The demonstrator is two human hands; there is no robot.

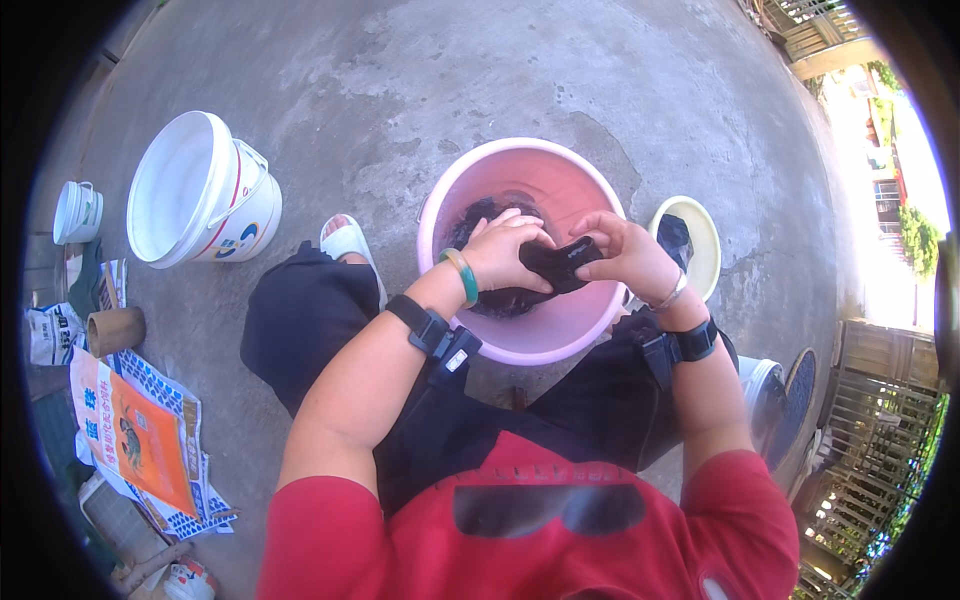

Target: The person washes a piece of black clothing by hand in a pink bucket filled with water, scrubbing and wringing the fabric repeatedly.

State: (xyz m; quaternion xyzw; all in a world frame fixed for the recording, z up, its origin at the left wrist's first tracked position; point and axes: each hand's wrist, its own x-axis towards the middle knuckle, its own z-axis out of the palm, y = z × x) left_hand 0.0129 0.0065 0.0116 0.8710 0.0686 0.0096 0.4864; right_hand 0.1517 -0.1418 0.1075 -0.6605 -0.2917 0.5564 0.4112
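A pink plastic basin (577, 176) stands on the ground between my knees. Inside it a dark, wet-looking cloth (551, 264) lies bunched, part of it lifted above the rest. My left hand (504, 251), a green bangle on its wrist, grips the raised part from the left, thumb below. From the right, my right hand (626, 251) pinches the end of the same fold between thumb and fingers. The lower part of the cloth is partly hidden under my left hand and appears to lie in water.
A pale yellow basin (705, 247) with dark cloth in it sits right of the pink one. On the left stand a large white bucket (251, 214) and a smaller white bucket (79, 214). Printed feed sacks (154, 442) lie lower left. Concrete floor (465, 67) stretches ahead.
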